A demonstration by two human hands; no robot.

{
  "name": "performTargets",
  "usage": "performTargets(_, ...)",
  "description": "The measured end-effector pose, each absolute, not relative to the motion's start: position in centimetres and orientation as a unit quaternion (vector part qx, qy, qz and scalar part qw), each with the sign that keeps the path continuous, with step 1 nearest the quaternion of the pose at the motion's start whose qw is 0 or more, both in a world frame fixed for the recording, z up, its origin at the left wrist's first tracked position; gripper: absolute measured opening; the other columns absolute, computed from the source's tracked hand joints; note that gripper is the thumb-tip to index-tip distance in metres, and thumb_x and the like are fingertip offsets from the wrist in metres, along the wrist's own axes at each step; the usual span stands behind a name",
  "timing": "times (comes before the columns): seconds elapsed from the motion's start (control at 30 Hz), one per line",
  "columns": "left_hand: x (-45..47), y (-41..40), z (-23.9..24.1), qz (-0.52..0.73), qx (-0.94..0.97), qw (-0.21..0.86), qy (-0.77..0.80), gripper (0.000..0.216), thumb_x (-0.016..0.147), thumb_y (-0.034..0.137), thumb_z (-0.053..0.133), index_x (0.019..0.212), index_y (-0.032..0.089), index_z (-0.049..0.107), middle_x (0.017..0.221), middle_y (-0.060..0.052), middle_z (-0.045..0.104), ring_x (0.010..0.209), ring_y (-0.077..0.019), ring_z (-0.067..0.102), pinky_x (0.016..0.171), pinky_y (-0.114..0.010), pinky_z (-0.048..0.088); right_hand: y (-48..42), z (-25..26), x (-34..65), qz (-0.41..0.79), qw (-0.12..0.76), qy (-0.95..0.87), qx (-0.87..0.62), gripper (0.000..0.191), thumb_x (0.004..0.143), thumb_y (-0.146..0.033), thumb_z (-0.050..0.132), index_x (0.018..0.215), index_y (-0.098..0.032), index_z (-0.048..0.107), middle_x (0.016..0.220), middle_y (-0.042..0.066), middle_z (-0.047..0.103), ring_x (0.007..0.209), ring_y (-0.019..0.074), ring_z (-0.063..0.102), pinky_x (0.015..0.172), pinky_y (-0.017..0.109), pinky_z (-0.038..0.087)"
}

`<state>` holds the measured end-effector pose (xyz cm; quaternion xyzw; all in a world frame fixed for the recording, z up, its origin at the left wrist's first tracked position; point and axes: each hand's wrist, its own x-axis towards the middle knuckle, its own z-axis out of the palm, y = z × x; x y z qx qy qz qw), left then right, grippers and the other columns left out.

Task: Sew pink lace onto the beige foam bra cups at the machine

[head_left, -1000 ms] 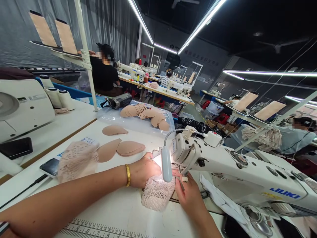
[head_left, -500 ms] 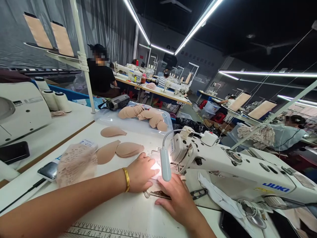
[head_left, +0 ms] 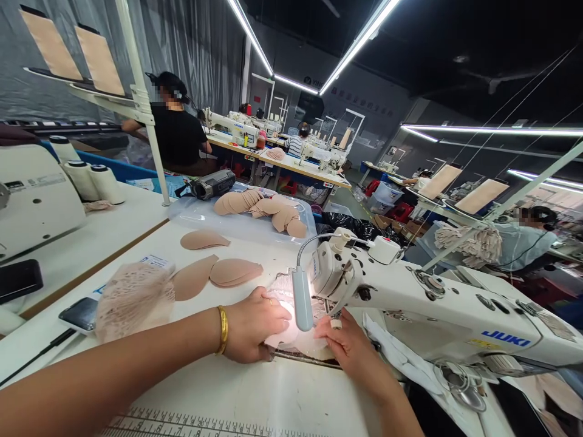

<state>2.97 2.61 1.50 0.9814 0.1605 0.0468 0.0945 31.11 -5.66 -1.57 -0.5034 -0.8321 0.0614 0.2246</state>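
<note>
My left hand [head_left: 255, 325], with a gold bangle on the wrist, is curled over a pale lace piece [head_left: 294, 337] lying under the lamp [head_left: 302, 300] of a white JUKI sewing machine [head_left: 432, 303]. My right hand [head_left: 350, 346] pinches the same lace piece from the right, close below the needle area. Bright lamp light washes out the fabric between my hands. Beige foam cups [head_left: 228, 273] lie on the table just beyond my left hand. A bundle of pink lace [head_left: 132, 297] sits to the left of my forearm.
A clear tray [head_left: 200, 212] with several beige cups stands behind. A phone [head_left: 79, 312], another dark phone [head_left: 18, 279], thread cones [head_left: 91, 182] and a second machine [head_left: 36, 194] lie left. A ruler strip [head_left: 182, 425] lines the near edge. Other people sit at machines beyond.
The lace piece that hung bunched near the table's front a second ago now lies flat under the machine head. My right hand has shifted back from flat on the table to pinching it by the needle.
</note>
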Motion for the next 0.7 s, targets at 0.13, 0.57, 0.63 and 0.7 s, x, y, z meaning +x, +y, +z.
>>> performTargets(0.13,3.7,3.4,0.4,0.095,0.985,0.073,0.124,0.03,0.065,0.01,0.076,0.09,0.021,0.063,0.104,-0.004,0.068,0.09,-0.0247,0.06,0.082,-0.038,0.03,-6.1,-0.3,31.1,0.199,0.253,-0.809,-0.491,0.021,0.103,-0.034,0.054,0.101,-0.033,0.075,0.107,0.002,0.072,0.106,0.025,0.065,0.091,0.042,0.058)
performTargets(0.57,4.0,5.4,0.1,0.122,0.984,0.071,0.11,0.025,0.064,0.002,0.07,0.078,0.022,0.064,0.095,0.002,0.073,0.085,-0.022,0.061,0.094,-0.042,0.03,-4.9,-3.0,28.7,0.021,0.219,-0.832,-0.51,0.036,0.098,-0.021,0.055,0.13,-0.032,0.067,0.132,0.005,0.068,0.117,0.0291,0.061,0.098,0.049,0.055)
performTargets(0.63,4.0,5.6,0.2,0.131,0.982,0.078,0.109,0.023,0.068,0.004,0.07,0.081,0.023,0.066,0.097,0.002,0.074,0.088,-0.0225,0.062,0.095,-0.043,0.03,-4.9,-2.9,28.6,0.023,0.221,-0.834,-0.506,0.036,0.098,-0.02,0.055,0.13,-0.033,0.067,0.132,0.005,0.068,0.117,0.0289,0.062,0.098,0.048,0.055)
performTargets(0.7,4.0,5.6,0.2,0.135,0.982,0.084,0.106,0.023,0.068,0.005,0.069,0.082,0.023,0.067,0.097,0.002,0.074,0.089,-0.0225,0.063,0.095,-0.043,0.029,-4.9,-2.8,28.5,0.024,0.228,-0.834,-0.501,0.036,0.098,-0.019,0.055,0.13,-0.032,0.067,0.132,0.006,0.068,0.116,0.0287,0.063,0.097,0.048,0.055)
